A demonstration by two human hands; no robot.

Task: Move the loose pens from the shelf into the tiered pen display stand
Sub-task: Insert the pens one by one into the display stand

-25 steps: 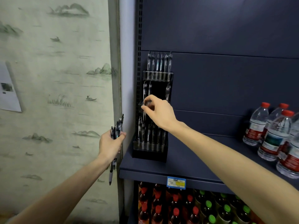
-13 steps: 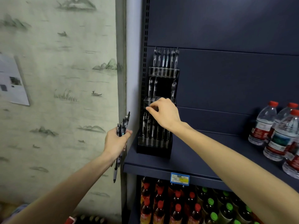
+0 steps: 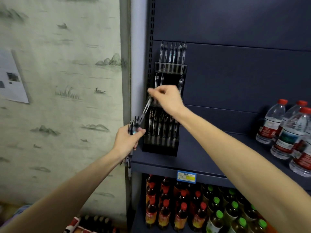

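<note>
While left hand [image 3: 127, 139] grips pen bundle [image 3: 133, 127], right hand [image 3: 165, 97] pinches one pen [image 3: 145, 110] w/ fingertips.

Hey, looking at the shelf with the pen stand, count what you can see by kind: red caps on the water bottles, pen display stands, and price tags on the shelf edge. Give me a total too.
Red water bottle caps: 3
Tiered pen display stand: 1
Price tag: 1
Total: 5
</note>
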